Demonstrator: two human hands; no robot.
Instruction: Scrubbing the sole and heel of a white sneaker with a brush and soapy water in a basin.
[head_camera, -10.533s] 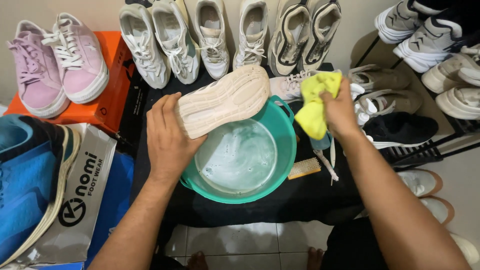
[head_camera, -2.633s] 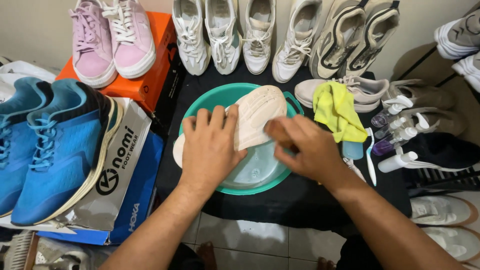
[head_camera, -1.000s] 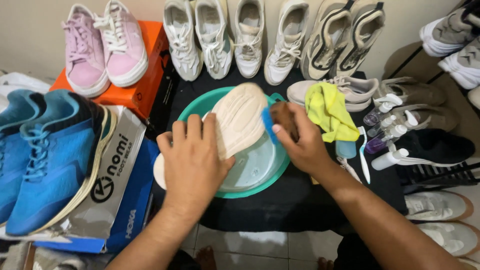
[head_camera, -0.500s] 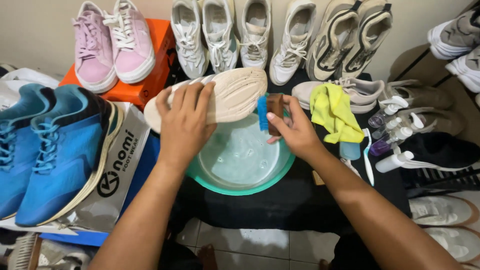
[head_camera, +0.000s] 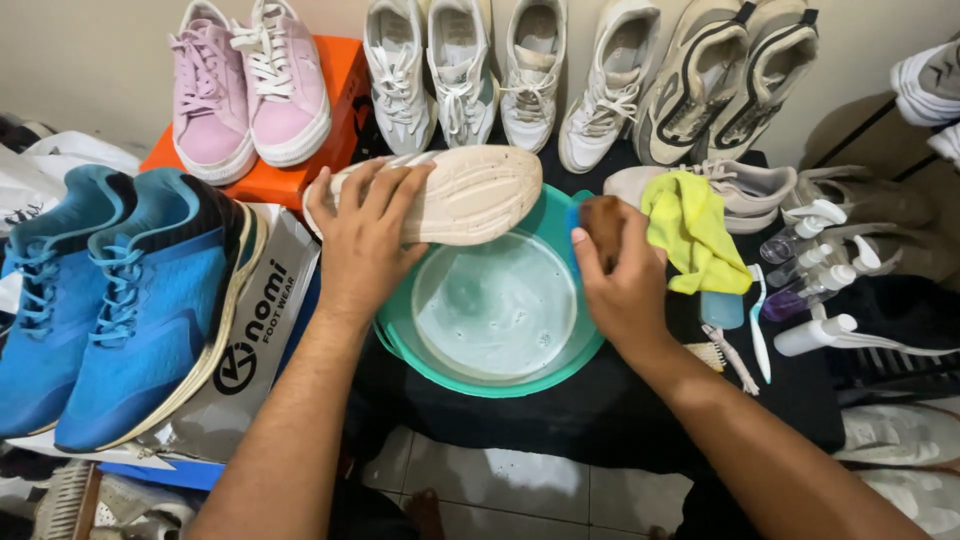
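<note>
My left hand grips a cream shoe, sole up, across the far rim of a teal basin of soapy water. My right hand is closed around a brown brush with a blue edge, held at the basin's right rim just off the shoe's toe. A yellow cloth lies draped over a beige shoe right of that hand.
Blue trainers rest on a shoe box at left, pink sneakers on an orange box. White and beige shoes line the back wall. Spray bottles, a toothbrush and a small brush lie at right on the black table.
The shoe has been lifted out of the basin and turned sideways over its far rim. My right hand moved from the shoe's side to the basin's right rim with the brush.
</note>
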